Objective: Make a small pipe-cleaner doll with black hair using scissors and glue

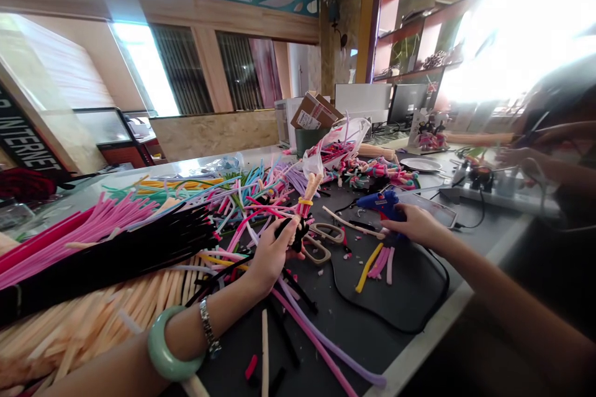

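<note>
You are working at a dark-topped table (395,301) that spreads across the middle and lower part of the frame. At its lower left lies a broad heap of peach fuzzy stems (116,310), with a thick black bundle (125,248) across it and a pink bundle (107,217) beyond. Another person (556,124), blurred, sits at the right edge. A heap of mixed coloured stems (237,201) fills the upper middle of the tabletop, and a cardboard box (314,113) tilts behind it.

Your left hand (270,257), near the centre, has its fingers closed around a small stem piece (305,208): peach at the top, tied round with yellow, and black where your fingers pinch it. Your right hand (416,223), right of centre, is wrapped on the handle of a blue glue gun (379,201), its nozzle pointing left. A black cord (354,307) loops below it.

Just beside your left fingertips lie scissors with beige handles (326,239). Smallest are the short cut lengths right of centre: yellow (369,268), pink (379,262) and lilac (390,265), side by side.
</note>
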The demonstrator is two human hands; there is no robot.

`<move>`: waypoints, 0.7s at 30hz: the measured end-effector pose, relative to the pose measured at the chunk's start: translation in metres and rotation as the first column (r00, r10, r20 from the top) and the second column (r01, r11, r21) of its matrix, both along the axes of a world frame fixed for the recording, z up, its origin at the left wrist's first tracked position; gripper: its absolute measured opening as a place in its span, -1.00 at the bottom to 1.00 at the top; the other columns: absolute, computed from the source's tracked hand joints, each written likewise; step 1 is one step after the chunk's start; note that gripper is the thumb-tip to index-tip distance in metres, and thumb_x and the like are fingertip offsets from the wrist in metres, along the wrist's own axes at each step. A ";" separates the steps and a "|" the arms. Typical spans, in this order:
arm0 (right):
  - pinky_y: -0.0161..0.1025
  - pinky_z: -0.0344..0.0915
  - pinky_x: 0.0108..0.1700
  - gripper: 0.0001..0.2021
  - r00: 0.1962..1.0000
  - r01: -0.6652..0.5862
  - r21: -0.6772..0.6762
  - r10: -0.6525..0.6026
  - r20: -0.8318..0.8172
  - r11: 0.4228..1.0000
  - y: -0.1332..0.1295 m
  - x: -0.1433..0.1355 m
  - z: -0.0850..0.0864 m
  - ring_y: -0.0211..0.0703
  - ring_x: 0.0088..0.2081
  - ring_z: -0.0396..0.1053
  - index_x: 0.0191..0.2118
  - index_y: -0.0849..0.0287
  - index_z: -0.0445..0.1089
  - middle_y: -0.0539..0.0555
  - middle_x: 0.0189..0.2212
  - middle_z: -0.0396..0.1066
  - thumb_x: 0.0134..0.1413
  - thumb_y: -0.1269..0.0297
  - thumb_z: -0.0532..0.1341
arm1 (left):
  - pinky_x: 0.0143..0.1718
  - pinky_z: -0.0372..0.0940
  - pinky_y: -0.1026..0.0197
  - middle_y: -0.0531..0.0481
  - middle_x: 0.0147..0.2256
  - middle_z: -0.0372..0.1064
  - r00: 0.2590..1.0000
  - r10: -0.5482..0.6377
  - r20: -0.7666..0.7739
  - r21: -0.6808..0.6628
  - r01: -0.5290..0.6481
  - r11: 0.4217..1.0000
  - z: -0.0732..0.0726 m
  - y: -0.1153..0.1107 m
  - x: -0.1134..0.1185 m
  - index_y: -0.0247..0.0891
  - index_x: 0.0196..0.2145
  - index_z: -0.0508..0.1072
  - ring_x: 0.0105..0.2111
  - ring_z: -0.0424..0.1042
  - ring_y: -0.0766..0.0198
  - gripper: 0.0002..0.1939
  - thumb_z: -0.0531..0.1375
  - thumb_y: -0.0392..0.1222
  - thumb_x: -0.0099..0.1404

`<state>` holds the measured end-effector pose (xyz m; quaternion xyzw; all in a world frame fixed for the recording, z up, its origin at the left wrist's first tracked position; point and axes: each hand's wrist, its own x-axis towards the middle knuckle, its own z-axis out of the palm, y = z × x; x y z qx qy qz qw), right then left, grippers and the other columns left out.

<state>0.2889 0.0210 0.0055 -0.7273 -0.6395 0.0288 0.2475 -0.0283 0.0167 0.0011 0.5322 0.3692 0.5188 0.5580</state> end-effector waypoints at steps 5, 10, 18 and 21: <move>-0.17 0.28 -0.44 -0.66 0.991 -0.041 -0.117 0.055 0.122 0.992 -0.026 -0.005 0.025 0.05 -0.43 0.46 -0.46 0.21 0.45 0.16 -0.51 0.49 -0.06 -0.03 0.30 | -0.56 0.40 0.30 0.11 -0.48 0.32 1.000 -0.003 0.006 0.004 0.003 1.000 -0.001 0.000 -0.001 -0.27 -0.30 0.41 -0.53 0.39 0.34 -0.62 0.27 0.12 0.15; -0.06 0.33 -0.35 -0.73 0.955 -0.196 -0.142 0.221 0.198 0.970 -0.068 -0.040 0.033 0.22 -0.32 0.49 -0.41 0.18 0.52 0.23 -0.42 0.53 -0.09 0.05 0.32 | -0.56 0.40 0.29 0.12 -0.48 0.31 1.000 -0.005 0.017 0.003 0.005 1.000 0.002 -0.002 0.001 -0.27 -0.31 0.40 -0.54 0.38 0.35 -0.64 0.27 0.10 0.16; -0.14 0.36 -0.14 -0.67 0.858 -0.468 -0.112 0.481 0.179 0.877 -0.082 -0.105 0.010 0.04 -0.11 0.46 -0.34 0.08 0.54 0.09 -0.19 0.55 -0.05 0.62 0.11 | -0.58 0.35 0.29 0.12 -0.51 0.29 0.998 -0.044 0.054 0.000 0.044 0.999 0.004 -0.007 0.001 -0.26 -0.37 0.37 -0.53 0.38 0.32 -0.64 0.26 0.12 0.15; -0.16 0.36 -0.20 -0.73 0.852 -0.491 -0.078 0.497 0.164 0.867 -0.079 -0.106 0.008 0.01 -0.19 0.45 -0.46 0.11 0.50 0.11 -0.32 0.54 -0.03 0.60 0.12 | -0.59 0.34 0.30 0.10 -0.50 0.31 0.993 -0.076 0.090 -0.008 0.077 0.997 0.003 -0.006 0.001 -0.27 -0.35 0.38 -0.53 0.40 0.32 -0.64 0.26 0.11 0.17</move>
